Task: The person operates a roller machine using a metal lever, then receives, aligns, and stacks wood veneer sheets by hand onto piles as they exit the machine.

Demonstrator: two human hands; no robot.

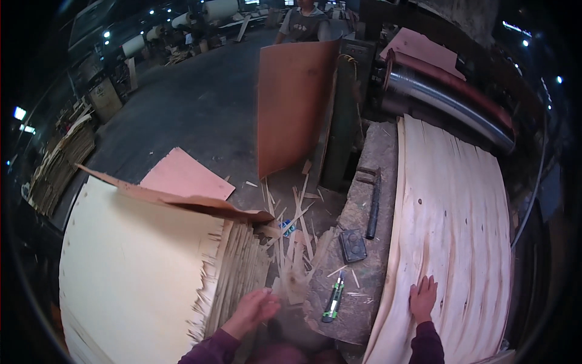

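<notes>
My right hand [424,298] lies flat, fingers spread, on a pale wood veneer sheet [451,230] with wavy ridges and small knots. My left hand [253,308] hangs in the air with loosely bent fingers and nothing in it. It is beside the ragged edge of a tall stack of cream veneer sheets [133,261]. Between my hands, a green and black utility knife [332,301] rests on a worn ledge [364,285]. A dark flat block [353,245] and a dark bar tool [374,206] lie farther along that ledge.
A shiny metal roller [448,100] spans the far right. Ahead, a person [304,25] stands behind an upright reddish-brown sheet [294,103]. Wood scraps [297,242] litter the gap between stack and ledge. A pink sheet [185,176] sits beyond the left stack.
</notes>
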